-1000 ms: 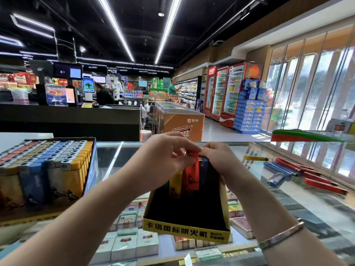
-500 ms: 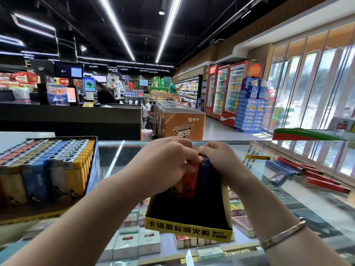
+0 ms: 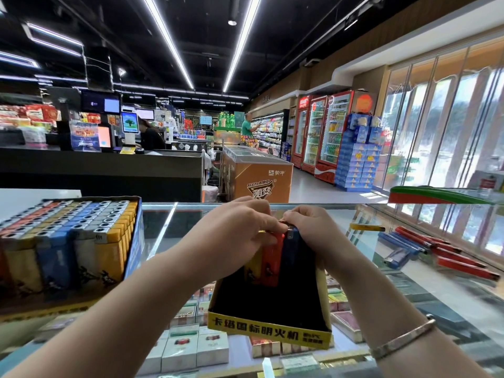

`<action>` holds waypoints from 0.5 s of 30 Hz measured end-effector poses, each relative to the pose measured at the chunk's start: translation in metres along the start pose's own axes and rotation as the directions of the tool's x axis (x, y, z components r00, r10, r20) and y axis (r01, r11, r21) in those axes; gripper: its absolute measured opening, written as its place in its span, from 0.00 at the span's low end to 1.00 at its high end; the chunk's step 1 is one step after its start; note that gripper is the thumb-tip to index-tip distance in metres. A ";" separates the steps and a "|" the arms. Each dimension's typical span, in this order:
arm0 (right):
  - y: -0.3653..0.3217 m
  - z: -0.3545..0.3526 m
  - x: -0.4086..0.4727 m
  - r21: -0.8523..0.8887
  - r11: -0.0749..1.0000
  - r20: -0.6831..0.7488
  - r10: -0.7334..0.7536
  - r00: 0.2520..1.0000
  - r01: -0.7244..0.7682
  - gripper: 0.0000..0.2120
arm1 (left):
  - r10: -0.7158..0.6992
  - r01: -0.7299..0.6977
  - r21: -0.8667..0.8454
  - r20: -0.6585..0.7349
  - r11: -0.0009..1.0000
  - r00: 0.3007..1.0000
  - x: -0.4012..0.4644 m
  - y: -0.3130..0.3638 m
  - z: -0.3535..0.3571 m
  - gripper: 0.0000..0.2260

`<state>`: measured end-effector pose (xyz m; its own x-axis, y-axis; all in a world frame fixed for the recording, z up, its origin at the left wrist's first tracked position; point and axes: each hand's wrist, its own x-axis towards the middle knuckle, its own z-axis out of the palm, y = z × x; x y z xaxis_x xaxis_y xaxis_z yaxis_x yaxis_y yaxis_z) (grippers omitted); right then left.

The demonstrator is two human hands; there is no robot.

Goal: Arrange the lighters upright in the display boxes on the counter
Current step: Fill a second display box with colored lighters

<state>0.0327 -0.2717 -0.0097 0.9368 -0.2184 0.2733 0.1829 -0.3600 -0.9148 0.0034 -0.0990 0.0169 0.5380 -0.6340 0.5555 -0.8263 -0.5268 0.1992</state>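
Note:
A black display box (image 3: pixel 272 320) with a yellow front strip stands on the glass counter before me. At its far wall stand three upright lighters: a yellow one, a red lighter (image 3: pixel 272 257) and a dark blue lighter (image 3: pixel 293 249). My left hand (image 3: pixel 234 236) curls over the tops of the yellow and red ones, fingertips pinching the red lighter's head. My right hand (image 3: pixel 308 227) pinches the top of the dark blue lighter. A full display box (image 3: pixel 68 249) of upright yellow, blue, grey and red lighters sits at the left.
Loose red lighters (image 3: pixel 461 257), blue ones (image 3: pixel 401 246) and a yellow lighter (image 3: pixel 366 228) lie flat on the glass counter (image 3: pixel 409 290) to the right. Cigarette packs show under the glass. A green and red object (image 3: pixel 436 195) lies at the counter's far right.
Both hands have pressed the red and blue lighters lower into the box, standing them straighter against the far wall. The camera view has tilted slightly.

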 end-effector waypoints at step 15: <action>0.001 0.000 -0.001 -0.058 0.997 0.019 -0.055 0.998 0.056 0.12 | -0.015 0.017 0.086 -0.015 0.996 1.000 0.000 -0.006 0.007 0.11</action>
<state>0.0317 -0.2715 -0.0109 0.9310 -0.1808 0.3172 0.2172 -0.4241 -0.8792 0.0095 -0.1004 0.0099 0.5480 -0.6171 0.5646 -0.8000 -0.5838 0.1383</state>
